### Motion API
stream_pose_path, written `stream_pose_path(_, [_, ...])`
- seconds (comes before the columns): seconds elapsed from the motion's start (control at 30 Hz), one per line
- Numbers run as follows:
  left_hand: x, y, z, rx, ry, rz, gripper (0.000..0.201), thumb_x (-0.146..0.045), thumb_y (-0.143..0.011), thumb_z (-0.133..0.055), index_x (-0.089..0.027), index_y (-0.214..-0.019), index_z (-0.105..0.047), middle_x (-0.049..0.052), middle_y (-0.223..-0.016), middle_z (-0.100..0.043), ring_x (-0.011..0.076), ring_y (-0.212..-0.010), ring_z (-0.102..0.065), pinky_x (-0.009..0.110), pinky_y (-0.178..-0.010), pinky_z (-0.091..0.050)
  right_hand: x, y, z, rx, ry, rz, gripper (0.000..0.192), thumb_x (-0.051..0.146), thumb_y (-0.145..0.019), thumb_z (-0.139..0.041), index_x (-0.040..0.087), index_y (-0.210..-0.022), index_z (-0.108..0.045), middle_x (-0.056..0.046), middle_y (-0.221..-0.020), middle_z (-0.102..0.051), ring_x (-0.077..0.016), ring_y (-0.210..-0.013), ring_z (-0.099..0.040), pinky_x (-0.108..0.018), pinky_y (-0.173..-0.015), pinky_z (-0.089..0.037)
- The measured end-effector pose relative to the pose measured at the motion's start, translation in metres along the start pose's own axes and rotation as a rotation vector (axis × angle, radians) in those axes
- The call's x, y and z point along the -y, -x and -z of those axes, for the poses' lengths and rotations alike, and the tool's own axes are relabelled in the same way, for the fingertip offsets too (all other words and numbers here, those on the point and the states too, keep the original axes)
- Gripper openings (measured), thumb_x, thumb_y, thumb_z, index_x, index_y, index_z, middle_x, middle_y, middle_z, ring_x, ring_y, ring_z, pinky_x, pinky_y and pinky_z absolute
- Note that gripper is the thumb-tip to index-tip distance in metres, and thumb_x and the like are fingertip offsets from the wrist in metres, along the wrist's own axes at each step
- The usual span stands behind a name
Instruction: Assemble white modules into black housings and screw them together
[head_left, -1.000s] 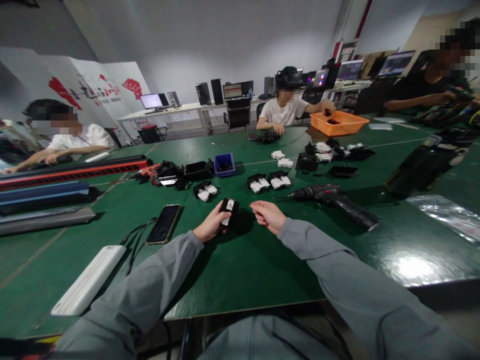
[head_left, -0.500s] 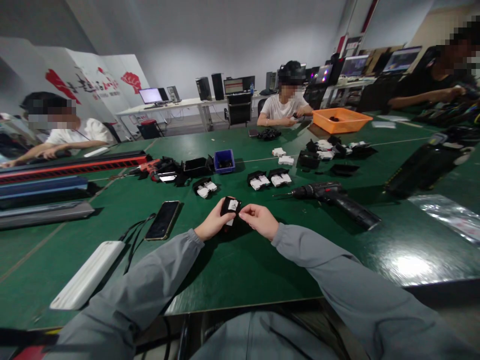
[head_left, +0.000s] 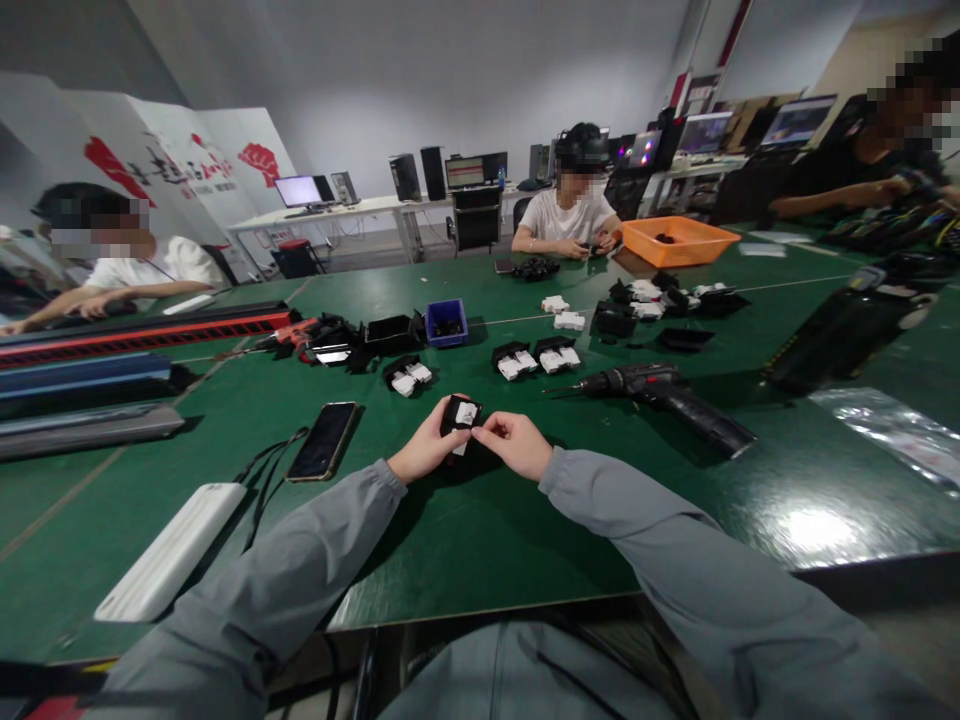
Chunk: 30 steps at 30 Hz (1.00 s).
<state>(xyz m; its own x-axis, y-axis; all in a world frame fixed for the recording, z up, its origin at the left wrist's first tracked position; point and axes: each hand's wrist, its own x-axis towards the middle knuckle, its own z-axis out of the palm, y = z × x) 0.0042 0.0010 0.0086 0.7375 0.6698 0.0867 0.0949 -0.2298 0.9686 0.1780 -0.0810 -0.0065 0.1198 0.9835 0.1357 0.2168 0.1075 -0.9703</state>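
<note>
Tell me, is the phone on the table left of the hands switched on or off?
Off, as far as the picture shows: the phone lies flat on the green table with a dark screen, beside the left hand.

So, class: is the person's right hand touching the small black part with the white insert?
Touching. The head view shows the right hand with fingertips pinched onto the edge of the small black part, while the left hand grips it from the other side.

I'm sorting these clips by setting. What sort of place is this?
Probably a small assembly workshop or training room: a shared green table strewn with black-and-white parts, a cordless drill and an orange bin, with computer desks behind.
</note>
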Motion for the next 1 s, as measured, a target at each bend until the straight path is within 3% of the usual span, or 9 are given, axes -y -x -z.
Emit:
stream_pose_path(0.2, [0.001,-0.001,0.001,-0.029,0.039,0.037,0.055,-0.033,-0.081,-0.066,-0.023,-0.131,-0.045,0.003,-0.099,-0.059,0.0101,-0.063,-0.056,0.015,-0.043,-0.043,0.002,-0.002,0.013,-0.022,0.139,0.085,0.033,0.048,-0.085,-0.062,0.020,-0.068,-0.061,0.004,-0.059,-0.052,-0.0119,-0.057,-0.043,-0.026,-0.055,-0.032])
stream_pose_path(0.33, [0.003,-0.001,0.000,-0.018,0.058,0.064,0.056,-0.034,-0.081,-0.066,-0.024,-0.132,-0.044,0.002,-0.094,-0.058,0.0103,-0.060,-0.056,0.016,-0.040,-0.043,0.000,-0.012,0.021,-0.067,-0.183,-0.029,0.036,0.053,-0.073,-0.073,0.019,-0.068,-0.063,0.002,-0.063,-0.057,-0.0125,-0.061,-0.049,-0.026,-0.059,-0.039])
stream_pose_path(0.5, [0.003,-0.001,0.000,0.002,0.041,0.072,0.056,-0.033,-0.083,-0.064,-0.024,-0.134,-0.043,0.002,-0.094,-0.056,0.0089,-0.057,-0.053,0.017,-0.039,-0.044,-0.007,-0.027,0.027,-0.148,-0.389,-0.090,0.052,0.070,-0.078,-0.057,0.019,-0.074,-0.061,-0.005,-0.074,-0.062,-0.0169,-0.073,-0.061,-0.030,-0.070,-0.050])
stream_pose_path(0.63, [0.003,-0.002,0.001,0.000,0.049,0.083,0.055,-0.034,-0.082,-0.064,-0.025,-0.133,-0.044,0.001,-0.092,-0.056,0.0084,-0.057,-0.053,0.016,-0.040,-0.044,-0.007,-0.031,0.043,-0.201,-0.074,-0.014,0.047,0.061,-0.090,-0.042,0.019,-0.080,-0.059,-0.007,-0.077,-0.063,-0.0181,-0.076,-0.062,-0.031,-0.070,-0.049])
stream_pose_path(0.8, [0.002,-0.001,0.001,0.006,0.068,0.085,0.055,-0.034,-0.082,-0.064,-0.025,-0.133,-0.045,-0.001,-0.087,-0.055,0.0089,-0.056,-0.053,0.016,-0.040,-0.043,-0.002,-0.021,0.071,-0.119,0.541,0.124,0.012,0.030,-0.083,-0.061,0.020,-0.088,-0.064,-0.004,-0.082,-0.061,-0.0171,-0.075,-0.054,-0.030,-0.070,-0.040])
stream_pose_path(0.87, [0.002,-0.001,0.001,0.007,0.071,0.088,0.055,-0.034,-0.082,-0.064,-0.025,-0.133,-0.045,-0.001,-0.085,-0.055,0.0090,-0.056,-0.053,0.016,-0.040,-0.043,-0.001,-0.018,0.076,-0.061,0.790,0.163,0.012,0.024,-0.084,-0.060,0.019,-0.094,-0.065,-0.005,-0.084,-0.062,-0.0177,-0.075,-0.053,-0.030,-0.069,-0.038])
stream_pose_path(1.0, [0.001,-0.001,0.001,0.006,0.072,0.088,0.055,-0.033,-0.082,-0.064,-0.025,-0.133,-0.045,-0.001,-0.084,-0.055,0.0094,-0.056,-0.054,0.016,-0.040,-0.043,-0.006,-0.018,0.072,0.000,0.913,0.154,0.017,0.019,-0.085,-0.059,0.018,-0.100,-0.067,-0.006,-0.088,-0.063,-0.0185,-0.076,-0.056,-0.029,-0.068,-0.037])
